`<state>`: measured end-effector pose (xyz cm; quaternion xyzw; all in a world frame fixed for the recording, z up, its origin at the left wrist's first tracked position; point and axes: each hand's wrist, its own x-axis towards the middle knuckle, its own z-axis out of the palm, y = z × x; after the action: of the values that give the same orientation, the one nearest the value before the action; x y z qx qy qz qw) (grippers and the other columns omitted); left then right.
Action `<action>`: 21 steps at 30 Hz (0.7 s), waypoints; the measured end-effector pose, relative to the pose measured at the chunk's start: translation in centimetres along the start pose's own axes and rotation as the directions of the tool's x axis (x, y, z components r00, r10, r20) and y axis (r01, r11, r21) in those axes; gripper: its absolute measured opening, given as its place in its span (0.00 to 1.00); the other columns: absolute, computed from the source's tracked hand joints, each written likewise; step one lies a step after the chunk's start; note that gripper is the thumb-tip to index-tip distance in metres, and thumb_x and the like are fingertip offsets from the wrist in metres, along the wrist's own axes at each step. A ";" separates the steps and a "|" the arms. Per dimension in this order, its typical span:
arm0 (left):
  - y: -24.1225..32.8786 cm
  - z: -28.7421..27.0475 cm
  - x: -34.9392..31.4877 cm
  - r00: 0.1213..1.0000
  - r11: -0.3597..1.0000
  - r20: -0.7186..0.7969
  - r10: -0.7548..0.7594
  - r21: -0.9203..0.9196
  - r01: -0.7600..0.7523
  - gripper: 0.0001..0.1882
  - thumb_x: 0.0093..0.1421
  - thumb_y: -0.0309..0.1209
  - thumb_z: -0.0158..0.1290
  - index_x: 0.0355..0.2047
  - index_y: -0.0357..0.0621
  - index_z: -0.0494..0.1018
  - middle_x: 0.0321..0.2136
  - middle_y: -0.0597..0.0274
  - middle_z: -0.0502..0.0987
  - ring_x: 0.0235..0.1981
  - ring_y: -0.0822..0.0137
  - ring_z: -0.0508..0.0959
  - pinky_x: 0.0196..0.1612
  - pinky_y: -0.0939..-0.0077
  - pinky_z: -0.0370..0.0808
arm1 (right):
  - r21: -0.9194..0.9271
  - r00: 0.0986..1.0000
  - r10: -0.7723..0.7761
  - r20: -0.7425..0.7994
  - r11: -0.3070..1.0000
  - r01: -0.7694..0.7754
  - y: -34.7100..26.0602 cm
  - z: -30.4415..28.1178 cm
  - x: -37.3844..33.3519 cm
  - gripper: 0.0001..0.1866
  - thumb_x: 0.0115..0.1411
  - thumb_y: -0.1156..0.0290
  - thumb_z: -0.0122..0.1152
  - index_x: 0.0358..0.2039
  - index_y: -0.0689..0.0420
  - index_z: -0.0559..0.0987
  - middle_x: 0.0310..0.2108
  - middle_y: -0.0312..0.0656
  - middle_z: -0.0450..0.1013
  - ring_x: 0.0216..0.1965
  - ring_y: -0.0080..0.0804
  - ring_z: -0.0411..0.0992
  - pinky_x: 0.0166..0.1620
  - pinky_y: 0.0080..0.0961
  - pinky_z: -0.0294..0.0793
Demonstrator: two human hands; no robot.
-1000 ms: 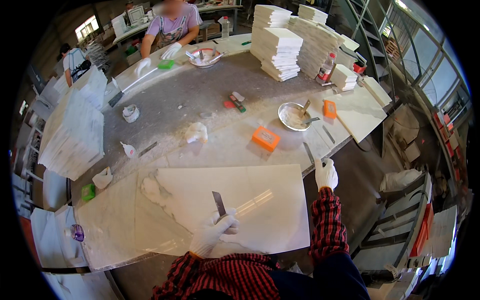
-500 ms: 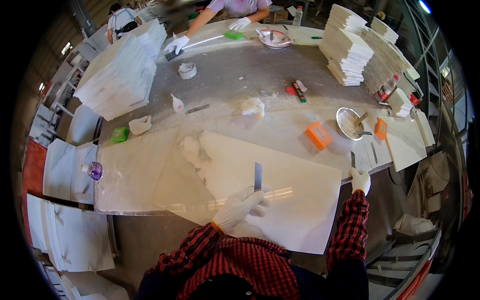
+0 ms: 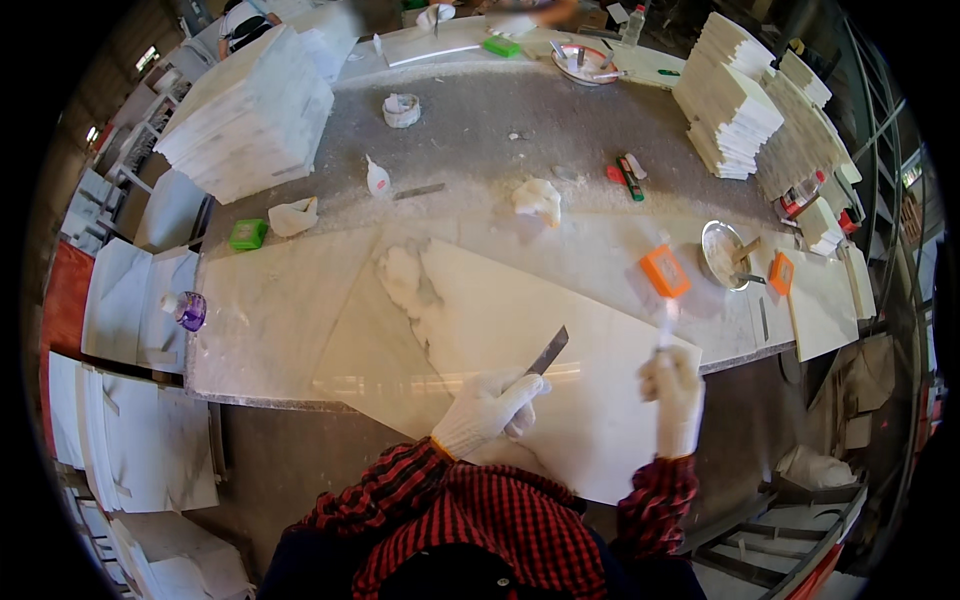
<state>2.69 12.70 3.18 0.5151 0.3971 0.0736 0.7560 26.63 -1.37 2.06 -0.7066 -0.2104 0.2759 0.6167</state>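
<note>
Here, closest to the person, the left hand [image 3: 488, 408] in a white glove is closed around a thin flat metal blade [image 3: 548, 351]. The blade tip rests on a big white marble slab [image 3: 470, 330]. The right hand [image 3: 673, 388], gloved too, is closed around a small pale tube [image 3: 664, 325], held upright at the slab's right edge.

The blade could slip and scratch the shiny stone, or poke the glove, if the hand pushes too hard. The slab sticks out past the edge of the worktop [image 3: 290, 300], so leaning on it might tip it.

The slab looks smooth and white with soft grey veins. It lies flat in front of the person.

Further off sit an orange block [image 3: 665, 271], a metal bowl [image 3: 722, 254] and a crumpled rag [image 3: 538, 198]. Farthest back stand tall stacks of white tiles [image 3: 250, 115].
</note>
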 end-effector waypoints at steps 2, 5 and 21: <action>-0.2 -0.2 -0.1 1.000 1.000 -0.012 0.012 -0.015 -0.012 0.19 0.71 0.44 0.56 0.40 0.37 0.81 0.20 0.66 0.75 0.21 0.76 0.74 0.26 0.79 0.73 | -0.016 0.991 0.059 0.122 0.998 -0.057 -0.7 4.2 -2.5 0.11 0.72 0.68 0.57 0.47 0.61 0.80 0.27 0.35 0.75 0.24 0.16 0.68 0.28 0.18 0.69; 0.4 -0.4 -0.7 0.996 0.996 -0.027 0.084 0.007 -0.083 0.17 0.72 0.40 0.54 0.39 0.36 0.81 0.19 0.67 0.74 0.21 0.78 0.73 0.25 0.80 0.72 | -0.135 0.993 0.001 0.118 0.991 0.015 -1.7 8.4 -4.0 0.11 0.70 0.71 0.58 0.46 0.64 0.80 0.25 0.38 0.77 0.23 0.17 0.69 0.28 0.19 0.70; 0.8 -3.4 -2.0 0.954 0.911 -0.043 0.298 0.311 -0.271 0.15 0.72 0.36 0.54 0.35 0.37 0.80 0.17 0.68 0.72 0.18 0.80 0.69 0.24 0.80 0.67 | -0.206 0.991 0.052 0.124 0.978 -0.026 -1.6 11.2 -3.6 0.11 0.67 0.70 0.62 0.42 0.65 0.83 0.22 0.38 0.76 0.21 0.18 0.70 0.26 0.20 0.70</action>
<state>-0.70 14.46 4.38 0.6729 0.3579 0.1444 0.6310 16.68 5.04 3.08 -0.7508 -0.2631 0.3101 0.5204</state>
